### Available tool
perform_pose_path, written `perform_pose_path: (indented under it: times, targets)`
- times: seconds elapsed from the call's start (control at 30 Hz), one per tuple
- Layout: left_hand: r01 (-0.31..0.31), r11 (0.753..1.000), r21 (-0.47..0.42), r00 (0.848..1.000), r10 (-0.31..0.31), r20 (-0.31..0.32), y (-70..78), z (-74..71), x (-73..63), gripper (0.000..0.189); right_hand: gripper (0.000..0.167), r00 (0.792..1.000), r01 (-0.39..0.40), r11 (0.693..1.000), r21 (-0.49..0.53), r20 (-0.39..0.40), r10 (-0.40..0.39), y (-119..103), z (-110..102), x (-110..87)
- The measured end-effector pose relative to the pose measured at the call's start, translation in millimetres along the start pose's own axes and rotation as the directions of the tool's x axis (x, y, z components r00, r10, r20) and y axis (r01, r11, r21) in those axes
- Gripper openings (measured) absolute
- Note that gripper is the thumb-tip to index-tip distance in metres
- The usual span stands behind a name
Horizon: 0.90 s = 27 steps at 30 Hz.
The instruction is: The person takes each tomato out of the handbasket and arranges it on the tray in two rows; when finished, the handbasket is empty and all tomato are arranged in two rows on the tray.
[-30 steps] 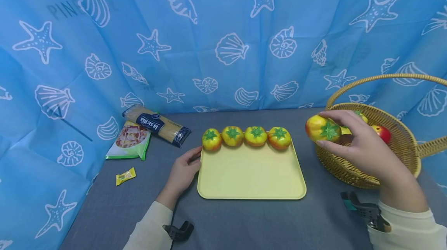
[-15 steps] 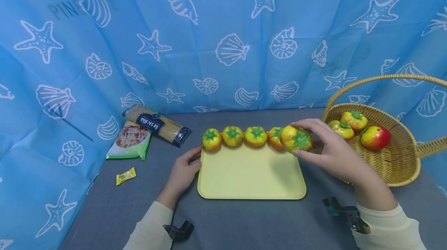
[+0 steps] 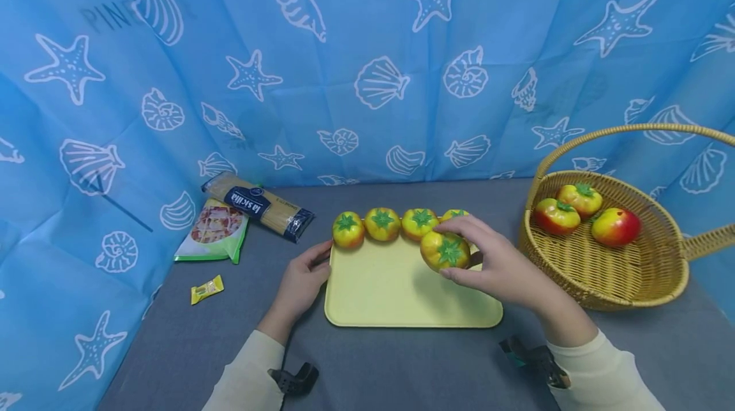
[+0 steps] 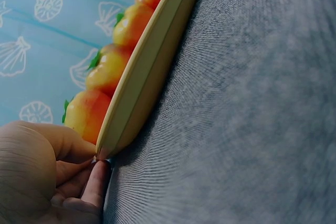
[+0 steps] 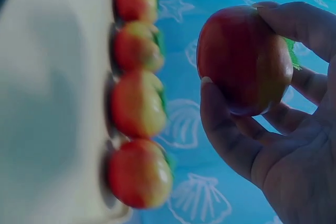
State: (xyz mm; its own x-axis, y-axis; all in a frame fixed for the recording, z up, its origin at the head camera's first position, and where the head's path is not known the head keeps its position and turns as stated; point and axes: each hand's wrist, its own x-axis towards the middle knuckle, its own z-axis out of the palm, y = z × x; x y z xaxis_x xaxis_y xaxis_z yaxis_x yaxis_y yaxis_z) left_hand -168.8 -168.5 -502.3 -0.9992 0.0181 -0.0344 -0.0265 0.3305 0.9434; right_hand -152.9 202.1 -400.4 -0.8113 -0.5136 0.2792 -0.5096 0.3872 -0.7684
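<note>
My right hand [image 3: 496, 264] grips a yellow-orange persimmon [image 3: 445, 250] with a green leafy top, holding it above the right half of a pale yellow tray [image 3: 390, 296]. In the right wrist view the fingers and thumb curl round this persimmon [image 5: 244, 61]. Along the tray's far edge sits a row of several similar persimmons [image 3: 420, 224]; the rightmost is partly hidden by my right hand. My left hand [image 3: 302, 280] is at the tray's left side, and the left wrist view has its fingertips pinching the tray's rim [image 4: 107, 145].
A wicker basket [image 3: 620, 283] with a tall handle stands at the right, holding two persimmons [image 3: 557, 216] and a red-yellow mango [image 3: 616, 227]. At the left lie a spaghetti pack [image 3: 258, 205], a green-white food bag [image 3: 215, 229] and a small yellow packet [image 3: 207, 290]. A blue curtain [image 3: 367, 66] hangs behind.
My right hand has carried the persimmon left from beside the basket to over the tray, uncovering the fruit in the basket. The left hand has stayed at the tray's edge.
</note>
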Motion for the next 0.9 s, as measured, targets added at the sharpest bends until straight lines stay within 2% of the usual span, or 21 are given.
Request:
perform_pose_path:
  times: [0.17,0.4,0.67,0.9]
  targets:
    - [-0.014,1.0,-0.026,1.0,0.014,0.004,-1.0,0.0,0.5,0.052,0.058,0.998,-0.001,1.0,-0.015,0.055,0.002,4,20,5.4]
    - [-0.033,0.999,-0.038,0.999,0.033,0.007,1.2,0.9,0.6,0.052,0.058,0.997,0.013,0.998,-0.054,0.08,-0.009,7,44,10.6]
    - [-0.034,0.999,-0.038,0.999,0.035,0.004,1.4,0.6,-0.4,0.052,0.056,0.985,0.01,0.995,-0.097,0.17,0.007,8,73,23.5]
    - [-0.02,0.999,-0.042,1.0,0.02,0.001,1.2,0.2,-0.6,0.052,0.059,0.987,-0.028,0.992,-0.119,0.153,0.046,2,86,45.2]
